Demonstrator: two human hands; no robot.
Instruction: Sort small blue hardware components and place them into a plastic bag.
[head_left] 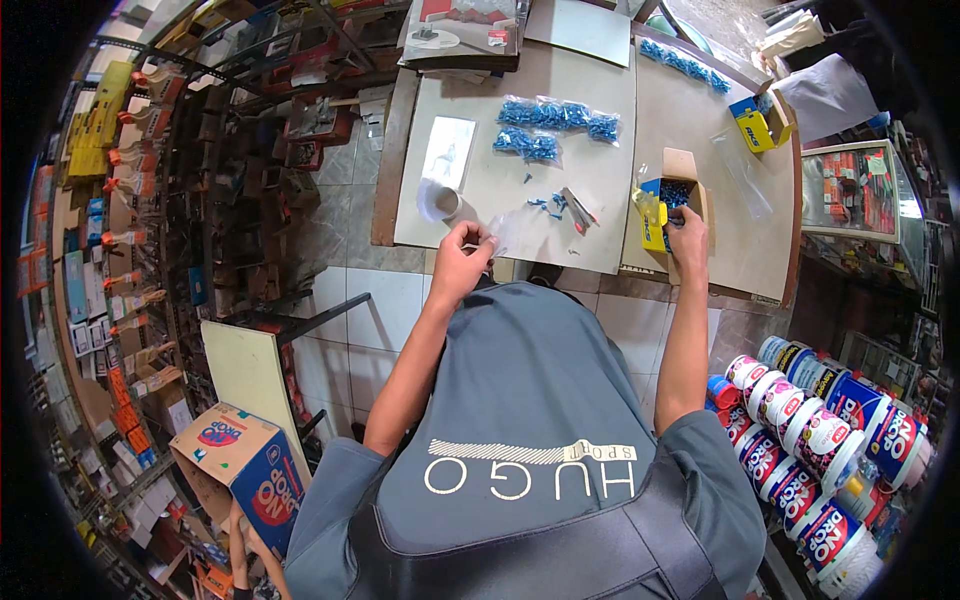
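Pale wooden table, landmark for all entries below, bare top with worn edges. Open cardboard box, yellow flaps, at the table's right near edge, filled with small blue plastic pieces. Sealed clear bags of blue pieces, grouped at the table's centre, far side. Right hand, fingers dipped into the box opening; whether they pinch anything cannot be told. Left hand, at the table's near edge, fingers pinched together on an empty clear plastic bag. Loose blue pieces, scattered just beyond that bag.
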